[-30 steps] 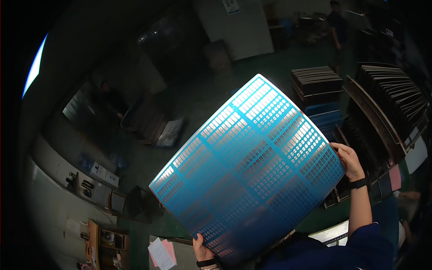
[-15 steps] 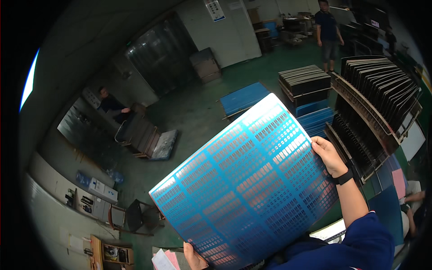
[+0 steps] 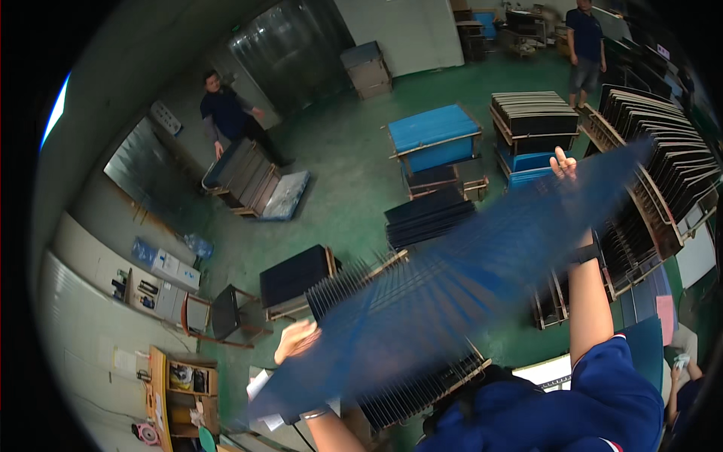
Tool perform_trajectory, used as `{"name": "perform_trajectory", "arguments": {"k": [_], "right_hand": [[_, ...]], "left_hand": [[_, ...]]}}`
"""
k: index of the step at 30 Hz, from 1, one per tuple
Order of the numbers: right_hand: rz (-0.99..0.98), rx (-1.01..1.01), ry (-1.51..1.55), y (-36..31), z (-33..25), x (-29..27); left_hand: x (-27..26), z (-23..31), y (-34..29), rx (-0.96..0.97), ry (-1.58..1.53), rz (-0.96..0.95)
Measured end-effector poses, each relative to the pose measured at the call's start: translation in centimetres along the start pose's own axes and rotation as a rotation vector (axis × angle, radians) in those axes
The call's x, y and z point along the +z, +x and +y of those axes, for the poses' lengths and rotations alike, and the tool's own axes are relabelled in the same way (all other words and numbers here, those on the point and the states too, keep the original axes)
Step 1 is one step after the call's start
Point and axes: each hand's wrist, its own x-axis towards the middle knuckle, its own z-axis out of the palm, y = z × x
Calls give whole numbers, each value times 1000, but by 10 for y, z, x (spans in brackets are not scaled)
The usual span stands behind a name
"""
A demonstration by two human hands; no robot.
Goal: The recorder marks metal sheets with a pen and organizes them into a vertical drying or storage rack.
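Note:
A large blue perforated panel (image 3: 459, 264) is smeared by motion and stretches diagonally in front of me, steeply tilted. My left hand (image 3: 297, 340) grips its lower left edge, with the fingers lying along the rim. At the far right edge my right hand (image 3: 563, 166) holds the panel; its fingertips show above the rim, while the panel hides part of the palm. Below the panel, a slotted rack (image 3: 425, 384) shows in part, and the panel covers its middle.
Racks of upright boards (image 3: 655, 151) stand at right. Ahead are a blue stack (image 3: 433, 128), dark stacks (image 3: 429, 215) and a dark-topped stack (image 3: 297, 275). A chair (image 3: 230, 313) is at left. One person stands by a cart (image 3: 245, 177), another at the far right; a third is partly visible at lower right.
The panel has swung from showing its broad face to a steep, blurred tilt. My right hand has moved up and away, the left hand up. The person by the cart now stands more upright.

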Motion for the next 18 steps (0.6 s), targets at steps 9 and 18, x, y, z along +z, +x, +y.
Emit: {"name": "perform_trajectory", "arguments": {"k": [9,18], "right_hand": [[23,312,555,-32,50,-58],[-77,355,633,-58,52,-46]], "left_hand": [[50,21,5,-239,-22,176],[37,-12,-36,-755,-1075,123]]}}
